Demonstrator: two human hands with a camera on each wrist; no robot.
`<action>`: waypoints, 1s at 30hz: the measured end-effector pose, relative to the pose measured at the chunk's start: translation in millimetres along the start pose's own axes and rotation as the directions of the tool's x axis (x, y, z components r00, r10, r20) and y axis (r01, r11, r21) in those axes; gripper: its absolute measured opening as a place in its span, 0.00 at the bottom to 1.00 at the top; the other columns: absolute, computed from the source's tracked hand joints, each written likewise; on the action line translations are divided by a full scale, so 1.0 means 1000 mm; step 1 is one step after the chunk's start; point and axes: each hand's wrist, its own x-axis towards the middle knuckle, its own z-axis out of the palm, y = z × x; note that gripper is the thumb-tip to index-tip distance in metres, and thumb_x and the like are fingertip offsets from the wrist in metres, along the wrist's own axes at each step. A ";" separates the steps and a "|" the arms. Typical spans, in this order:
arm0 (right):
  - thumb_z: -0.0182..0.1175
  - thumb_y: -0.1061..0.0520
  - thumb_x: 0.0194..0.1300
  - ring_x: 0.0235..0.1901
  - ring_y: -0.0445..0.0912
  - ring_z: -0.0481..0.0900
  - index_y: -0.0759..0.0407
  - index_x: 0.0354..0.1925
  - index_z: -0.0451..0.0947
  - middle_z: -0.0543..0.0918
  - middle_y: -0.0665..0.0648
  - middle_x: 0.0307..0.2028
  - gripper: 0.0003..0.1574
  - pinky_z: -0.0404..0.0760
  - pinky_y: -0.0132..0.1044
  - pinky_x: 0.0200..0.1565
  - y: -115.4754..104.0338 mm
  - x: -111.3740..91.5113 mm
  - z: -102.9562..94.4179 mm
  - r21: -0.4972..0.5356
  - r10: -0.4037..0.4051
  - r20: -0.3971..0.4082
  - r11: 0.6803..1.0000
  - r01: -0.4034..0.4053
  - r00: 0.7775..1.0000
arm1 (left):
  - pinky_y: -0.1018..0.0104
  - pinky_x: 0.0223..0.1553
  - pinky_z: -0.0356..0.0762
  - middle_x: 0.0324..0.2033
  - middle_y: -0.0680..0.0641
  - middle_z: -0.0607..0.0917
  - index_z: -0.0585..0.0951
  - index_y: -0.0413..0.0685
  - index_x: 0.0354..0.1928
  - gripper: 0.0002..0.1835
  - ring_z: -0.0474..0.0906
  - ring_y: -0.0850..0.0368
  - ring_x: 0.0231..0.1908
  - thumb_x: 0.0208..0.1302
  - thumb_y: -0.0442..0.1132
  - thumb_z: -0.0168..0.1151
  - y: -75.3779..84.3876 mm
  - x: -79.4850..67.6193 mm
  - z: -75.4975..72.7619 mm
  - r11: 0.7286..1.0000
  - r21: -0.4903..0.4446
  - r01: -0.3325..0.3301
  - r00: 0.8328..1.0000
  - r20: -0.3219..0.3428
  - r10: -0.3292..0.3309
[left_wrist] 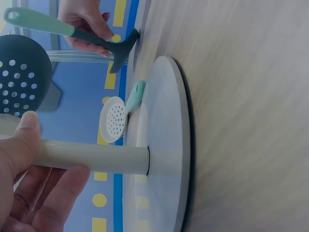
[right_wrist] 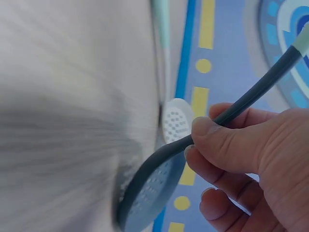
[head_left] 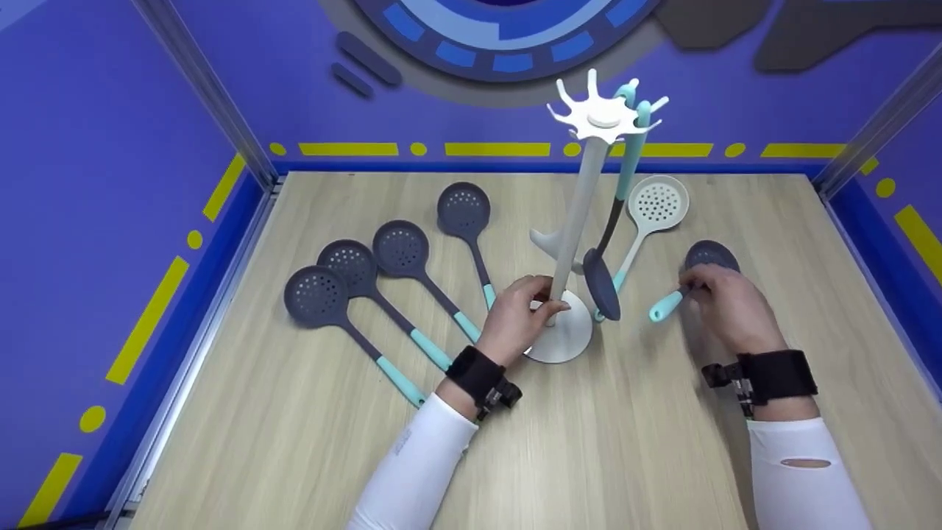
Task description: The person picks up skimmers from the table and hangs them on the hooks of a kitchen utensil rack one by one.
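Note:
My left hand [head_left: 519, 316] grips the pale pole of a utensil stand [head_left: 580, 213] low down, just above its round base [head_left: 563, 342]. From the stand's pronged top hangs a dark skimmer [head_left: 602, 285], its holes visible in the left wrist view. Behind the pole hangs a light grey piece [head_left: 548, 241], partly hidden. To the right, my right hand [head_left: 728, 305] pinches the dark neck of another skimmer [right_wrist: 159, 164] between thumb and fingers. Its mint handle [head_left: 666, 307] points left toward the stand, and its perforated head is low over the table, beyond the hand.
Several dark skimmers [head_left: 401, 250] with mint handles lie fanned out on the wooden table [head_left: 294, 442] left of the stand. A white skimmer [head_left: 657, 202] lies behind it on the right. Blue panels [head_left: 441, 110] wall the table at the back and sides.

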 end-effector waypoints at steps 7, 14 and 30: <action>0.66 0.71 0.68 0.46 0.61 0.83 0.61 0.47 0.84 0.86 0.64 0.45 0.12 0.79 0.60 0.48 -0.013 -0.005 -0.016 0.004 -0.007 -0.076 1.000 0.007 0.997 | 0.62 0.53 0.87 0.44 0.52 0.87 0.86 0.52 0.54 0.16 0.84 0.64 0.47 0.70 0.50 0.69 0.000 0.000 0.001 1.000 -0.017 -0.001 1.000 0.017 0.001; 0.64 0.69 0.71 0.41 0.57 0.83 0.62 0.50 0.82 0.86 0.64 0.42 0.11 0.79 0.56 0.43 -0.037 -0.008 -0.028 -0.014 -0.068 -0.183 0.998 0.066 0.981 | 0.58 0.53 0.87 0.45 0.53 0.87 0.86 0.53 0.54 0.16 0.84 0.65 0.47 0.70 0.50 0.68 -0.002 0.000 0.000 1.000 -0.007 -0.003 1.000 0.023 0.003; 0.63 0.67 0.73 0.43 0.34 0.75 0.62 0.55 0.82 0.86 0.59 0.46 0.14 0.67 0.16 0.46 -0.087 -0.023 -0.053 0.082 -0.108 -0.418 0.984 0.155 0.902 | 0.74 0.46 0.84 0.45 0.53 0.91 0.85 0.52 0.53 0.12 0.87 0.63 0.48 0.74 0.46 0.65 0.000 0.002 -0.002 0.997 0.069 -0.028 0.997 0.070 0.023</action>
